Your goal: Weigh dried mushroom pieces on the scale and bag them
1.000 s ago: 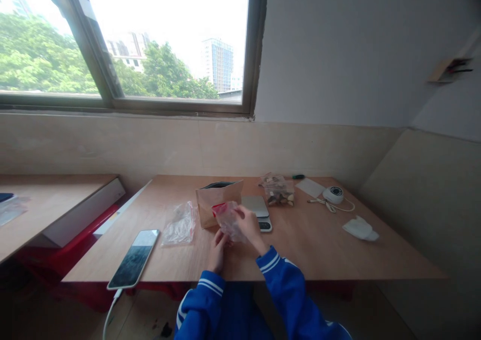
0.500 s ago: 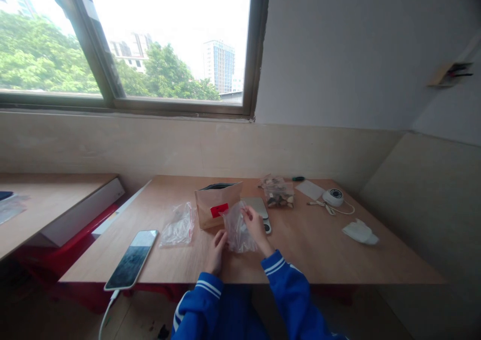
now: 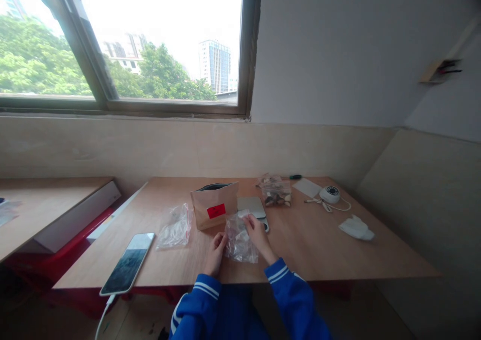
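Observation:
A clear plastic bag (image 3: 240, 242) is held up at the near side of the table between my two hands. My right hand (image 3: 255, 232) pinches its upper right edge. My left hand (image 3: 217, 250) has its fingers closed at the bag's left edge. Just behind stands a brown paper pouch (image 3: 203, 205) with a red label, its top gaping. A flat scale (image 3: 253, 207) lies beyond my right hand, partly covered by it. To the left of the pouch lies another clear plastic bag (image 3: 175, 230) with a red seal line.
A phone (image 3: 128, 264) with a white cable lies at the front left edge. Bags of stones (image 3: 277, 192), a white card (image 3: 307, 187), a dome camera (image 3: 330, 195) and a crumpled white wrapper (image 3: 356, 228) sit to the right.
The clear bag has come down a little toward me, and my right hand with it. The fingers of both hands stay on it. The whole view has shifted slightly.

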### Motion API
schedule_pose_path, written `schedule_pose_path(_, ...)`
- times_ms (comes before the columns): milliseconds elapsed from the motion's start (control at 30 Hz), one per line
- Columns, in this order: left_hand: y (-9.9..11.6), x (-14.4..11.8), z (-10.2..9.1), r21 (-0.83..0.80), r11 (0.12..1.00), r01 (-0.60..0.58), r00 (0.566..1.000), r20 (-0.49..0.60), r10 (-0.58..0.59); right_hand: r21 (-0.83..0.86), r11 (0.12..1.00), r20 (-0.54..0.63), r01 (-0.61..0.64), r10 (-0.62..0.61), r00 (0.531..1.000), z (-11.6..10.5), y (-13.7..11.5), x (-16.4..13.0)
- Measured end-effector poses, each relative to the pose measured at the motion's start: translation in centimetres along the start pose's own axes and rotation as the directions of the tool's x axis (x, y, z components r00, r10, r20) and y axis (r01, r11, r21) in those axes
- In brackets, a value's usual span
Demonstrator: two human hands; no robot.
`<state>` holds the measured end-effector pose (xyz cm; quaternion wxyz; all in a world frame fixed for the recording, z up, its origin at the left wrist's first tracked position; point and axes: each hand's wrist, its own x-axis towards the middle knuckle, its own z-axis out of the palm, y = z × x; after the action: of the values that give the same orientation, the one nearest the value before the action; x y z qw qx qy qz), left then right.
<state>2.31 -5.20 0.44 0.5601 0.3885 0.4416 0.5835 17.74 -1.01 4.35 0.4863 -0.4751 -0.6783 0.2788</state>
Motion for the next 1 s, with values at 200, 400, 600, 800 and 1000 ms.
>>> schedule_pose_path(200,-0.1,0.2,-0.3,0.086,0.994,-0.065,0.994,-0.083,0.072,-0.153,0.988,-0.093,0.001,-0.016,0.996,-1.9,1.9,1.4)
schedule_pose_path(400,-0.6,0.4,-0.6,0.112,0.990,-0.081,0.992,-0.084,0.090,-0.516,0.856,-0.285,-0.028,-0.141,0.948,-5.6,8.9,6.7)
schedule_pose_path(600,-0.7,0.5,-0.6,0.104,0.993,-0.048,0.995,-0.086,0.057,-0.686,0.718,-0.223,-0.116,-0.056,0.973,-6.1,14.4,6.7)
schedule_pose_path(800,-0.5,0.6,-0.6,0.091,0.995,-0.047,0.989,-0.137,0.060,-0.649,0.748,-0.300,-0.141,-0.081,0.951,-5.7,14.4,5.6)
schedule_pose_path(1000,-0.5,-0.3,-0.6,0.070,0.993,-0.094,0.966,-0.237,0.108,-0.518,0.849,-0.371,-0.106,-0.111,0.922,-6.3,13.6,5.2)
